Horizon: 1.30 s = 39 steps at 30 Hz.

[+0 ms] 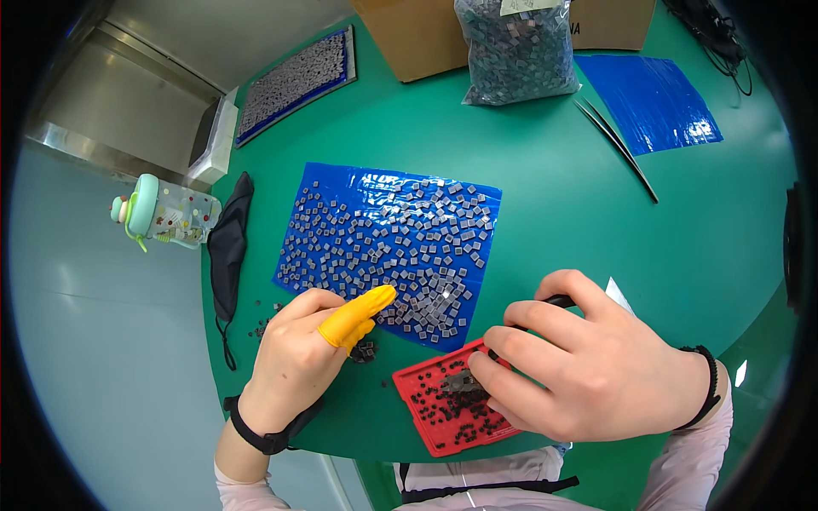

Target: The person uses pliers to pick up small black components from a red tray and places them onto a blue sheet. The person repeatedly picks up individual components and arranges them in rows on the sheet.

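Observation:
My left hand (294, 358) wears yellow finger covers (362, 315) on the thumb and index finger. These are pinched together over the lower edge of a blue film sheet (358, 179); anything between them is hidden. Small grey square pieces (426, 298) are scattered over the sheet. Just below the yellow fingertips lies a small cluster of dark pieces (364, 351). My right hand (588, 366) curls over a red tray (439, 443), its fingers around a black-handled tool (560, 301). Small black bits (430, 409) and a greyish patch (462, 381) show in the tray.
Black tweezers (622, 149) lie near another blue sheet (652, 102) at the back right. A bag of small pieces (520, 55) stands by a cardboard box (417, 38). A filled panel (298, 81), a bottle (175, 213) and a black mask (230, 247) are leftward.

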Each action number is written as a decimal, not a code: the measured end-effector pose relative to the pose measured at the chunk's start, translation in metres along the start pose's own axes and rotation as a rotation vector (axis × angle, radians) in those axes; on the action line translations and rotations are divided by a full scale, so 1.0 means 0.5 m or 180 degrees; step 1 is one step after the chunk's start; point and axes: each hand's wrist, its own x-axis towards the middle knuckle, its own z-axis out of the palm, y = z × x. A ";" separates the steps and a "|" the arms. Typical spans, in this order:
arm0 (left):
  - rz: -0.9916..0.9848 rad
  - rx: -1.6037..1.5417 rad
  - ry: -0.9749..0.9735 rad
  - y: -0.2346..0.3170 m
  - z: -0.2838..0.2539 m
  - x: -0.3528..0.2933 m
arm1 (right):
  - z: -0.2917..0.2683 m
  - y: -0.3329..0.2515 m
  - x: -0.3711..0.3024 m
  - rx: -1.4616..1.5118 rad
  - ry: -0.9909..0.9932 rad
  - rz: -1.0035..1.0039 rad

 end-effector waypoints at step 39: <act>-0.0590 -0.0058 -0.0462 0.042 -0.032 -0.005 | -0.004 0.016 0.014 0.0136 0.0832 0.0685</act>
